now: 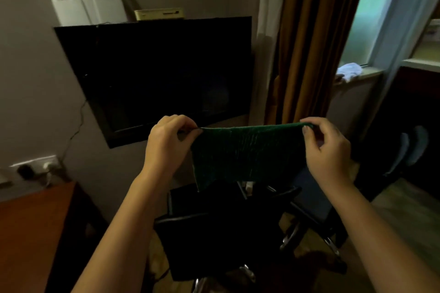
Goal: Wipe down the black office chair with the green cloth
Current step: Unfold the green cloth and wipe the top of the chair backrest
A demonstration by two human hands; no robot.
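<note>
The green cloth hangs spread out in the air between the two hands, in front of the person's chest and above the black office chair. Its top edge is pulled taut from hand to hand, almost level and a little higher on the right. The rest drops as a flat, ribbed rectangle. The bottom edge overlaps the top of the chair in this view, and whether the two touch cannot be told.

The left hand pinches the cloth's upper left corner. Its thumb and forefinger are pressed together on the fabric, and the other fingers are curled in above them. The right hand pinches the upper right corner, with the thumb flat on the near face and the forefinger hooked over the top edge. The remaining fingers of that hand are loosely bent behind the cloth. Both forearms reach up from the lower edge of the view.

The chair is very dark and hard to read, but its chrome base legs show below and to the right. On the wall behind the cloth is a dark television. A white router with upright antennas and a small beige box sit on top of it. A brown curtain hangs to the right, beside a window with a white rag on its sill. A wooden worktop fills the lower left, with a wall socket above it.
</note>
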